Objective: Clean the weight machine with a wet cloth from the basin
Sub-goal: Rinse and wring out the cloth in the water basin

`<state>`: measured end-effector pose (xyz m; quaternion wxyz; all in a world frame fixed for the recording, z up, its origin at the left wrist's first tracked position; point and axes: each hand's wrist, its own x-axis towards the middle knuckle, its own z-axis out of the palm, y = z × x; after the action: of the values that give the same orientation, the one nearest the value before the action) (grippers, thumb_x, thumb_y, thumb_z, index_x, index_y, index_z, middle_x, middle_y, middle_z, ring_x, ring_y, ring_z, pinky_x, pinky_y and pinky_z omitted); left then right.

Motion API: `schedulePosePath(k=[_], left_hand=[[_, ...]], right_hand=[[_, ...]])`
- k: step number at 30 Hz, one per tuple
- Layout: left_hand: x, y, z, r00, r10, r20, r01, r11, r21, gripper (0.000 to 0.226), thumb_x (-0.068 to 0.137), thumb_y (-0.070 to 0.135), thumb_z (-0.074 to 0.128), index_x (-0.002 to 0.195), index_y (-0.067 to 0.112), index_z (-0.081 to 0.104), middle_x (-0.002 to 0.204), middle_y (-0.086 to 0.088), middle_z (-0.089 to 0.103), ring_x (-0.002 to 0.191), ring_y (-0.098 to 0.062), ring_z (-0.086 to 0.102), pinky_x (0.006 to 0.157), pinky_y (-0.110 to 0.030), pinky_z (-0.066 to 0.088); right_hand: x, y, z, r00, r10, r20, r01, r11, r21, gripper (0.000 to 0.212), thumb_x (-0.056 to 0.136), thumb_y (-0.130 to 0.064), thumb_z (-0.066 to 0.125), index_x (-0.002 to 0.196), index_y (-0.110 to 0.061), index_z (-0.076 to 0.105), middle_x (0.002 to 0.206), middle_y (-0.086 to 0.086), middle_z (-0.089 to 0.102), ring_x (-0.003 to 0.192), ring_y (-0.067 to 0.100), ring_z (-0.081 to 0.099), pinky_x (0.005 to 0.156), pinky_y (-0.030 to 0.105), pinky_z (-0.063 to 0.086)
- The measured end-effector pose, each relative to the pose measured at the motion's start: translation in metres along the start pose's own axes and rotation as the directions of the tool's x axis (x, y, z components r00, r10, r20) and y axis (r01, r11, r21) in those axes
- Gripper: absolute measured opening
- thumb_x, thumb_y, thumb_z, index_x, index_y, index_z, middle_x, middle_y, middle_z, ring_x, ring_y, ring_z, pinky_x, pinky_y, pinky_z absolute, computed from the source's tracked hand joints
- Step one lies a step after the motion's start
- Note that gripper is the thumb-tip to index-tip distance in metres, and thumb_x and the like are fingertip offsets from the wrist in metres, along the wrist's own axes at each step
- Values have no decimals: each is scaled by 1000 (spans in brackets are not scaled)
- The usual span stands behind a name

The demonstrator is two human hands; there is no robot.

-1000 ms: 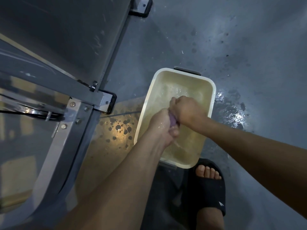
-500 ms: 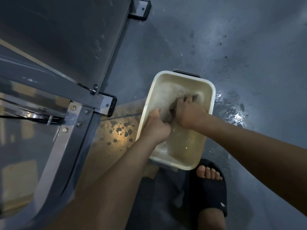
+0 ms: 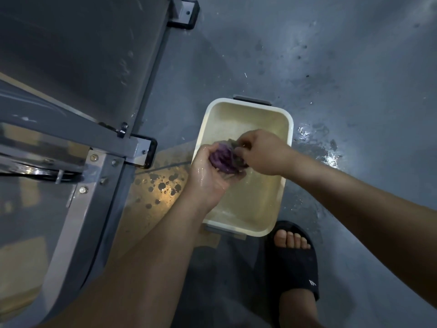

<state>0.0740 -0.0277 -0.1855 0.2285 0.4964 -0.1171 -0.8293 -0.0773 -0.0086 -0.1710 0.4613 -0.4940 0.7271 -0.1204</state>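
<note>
purple and grey wet cloth (image 3: 223, 158) is held bunched above the left half of the cream plastic basin (image 3: 255, 117). the left hand (image 3: 208, 178) is placed under the cloth, palm up, with its fingers curled round the purple bundle; its skin is seen to be wet. the right hand (image 3: 262, 152) is positioned over the middle of the basin, just right of the bundle, and a grey fold of the cloth is pinched between its thumb and fingertips. the cloth is gripped from opposite sides by the two hands.

shallow cloudy water is contained in the basin. a dark handle (image 3: 251, 100) is fitted at the far short end of the basin. the basin is set on a grey floor (image 3: 343, 67).

left of the basin, the grey metal frame of the weight machine (image 3: 99, 202) is located, with a black-edged foot plate (image 3: 144, 150) near the basin's left rim. between frame and basin, dark droplets (image 3: 165, 185) are scattered over a lit patch of floor. a puddle (image 3: 314, 143) is seen just beyond the basin's right rim. a foot in a black sandal (image 3: 295, 263) is placed just beside the basin's near right corner.
</note>
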Motion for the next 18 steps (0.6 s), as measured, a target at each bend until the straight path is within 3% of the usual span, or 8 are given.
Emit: schedulePosePath(k=[2,4,7,9,11,13,15,18], left_hand=[[1,-3,1,997,22,68,-24,999,31,13,97,23,56,87,16,58,103,-12,69,90,-29,68,89,-52,54],[2,-6,0,998,24,58,-29,996,88,9,100,15,61,97,19,53,103,-10,69,90,-28,70,73,-46,57],[0,-4,-4,998,9,59,-24,966,259,19,98,-2,60,99,16,53,90,-15,61,68,-23,62,51,-25,41],[-3,0,-7,995,-62,74,29,923,383,17,98,-4,59,105,11,55,87,-13,61,60,-14,51,46,-22,31],[-7,7,-6,979,-160,130,71,853,516,12,98,-1,61,107,5,58,86,-10,66,59,-11,46,47,-21,27],[-10,15,-3,958,-230,173,77,784,615,11,95,-2,65,91,7,61,77,-7,64,58,-9,42,47,-20,26],[-9,22,1,950,-277,142,101,707,700,28,91,-5,69,75,14,54,65,-3,51,55,-9,39,47,-20,26],[-10,25,0,938,-343,50,162,560,813,34,86,-1,76,72,17,51,61,0,44,53,-10,38,48,-21,27]], right_hand=[[-7,-2,5,991,54,123,-79,974,210,10,97,-21,67,103,-14,63,91,3,74,79,19,73,74,33,60],[-11,-1,-1,986,13,166,-54,967,249,9,95,-11,63,103,-14,67,91,6,77,82,21,76,82,41,64],[-7,4,-21,996,-90,-19,89,996,-26,27,96,-7,52,109,-16,73,100,1,75,90,18,74,87,33,59],[-6,7,-32,965,-262,-29,254,951,-176,47,94,-5,54,137,-24,60,123,-4,63,107,13,62,91,23,45],[-5,11,-30,899,-374,227,429,856,-289,71,91,-8,59,155,-31,38,138,-5,49,119,12,51,101,26,40],[-4,18,-17,833,-389,393,545,699,-464,76,93,-14,60,161,-26,27,140,2,49,122,23,52,104,37,44],[-3,27,-5,782,-510,359,611,510,-606,65,93,-15,59,154,-12,36,123,10,55,102,29,56,90,41,51],[-1,32,4,627,-736,256,652,316,-689,25,94,-15,53,114,-2,59,94,15,55,77,31,49,69,46,49]])
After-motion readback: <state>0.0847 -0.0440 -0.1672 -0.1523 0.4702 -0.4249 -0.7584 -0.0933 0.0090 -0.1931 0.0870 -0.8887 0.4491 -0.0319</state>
